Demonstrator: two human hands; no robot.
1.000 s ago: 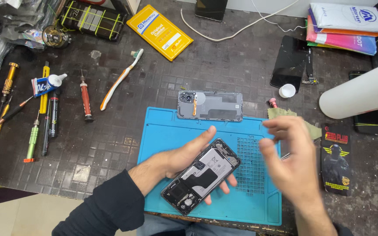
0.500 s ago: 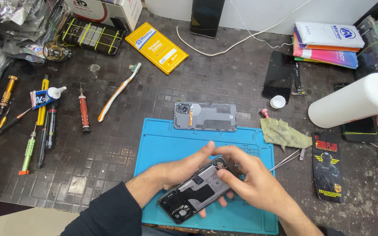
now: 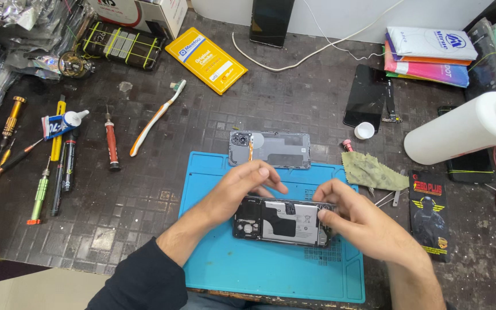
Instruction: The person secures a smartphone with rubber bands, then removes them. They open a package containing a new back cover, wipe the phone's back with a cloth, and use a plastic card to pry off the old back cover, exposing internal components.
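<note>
Phone [image 3: 282, 223] turned level, back open; left hand [image 3: 242, 186], right hand [image 3: 357, 215] holding ends.

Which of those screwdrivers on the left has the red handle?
The red-handled screwdriver lying alone between the toothbrush and the glue tube; the others are green, yellow or black.
</note>
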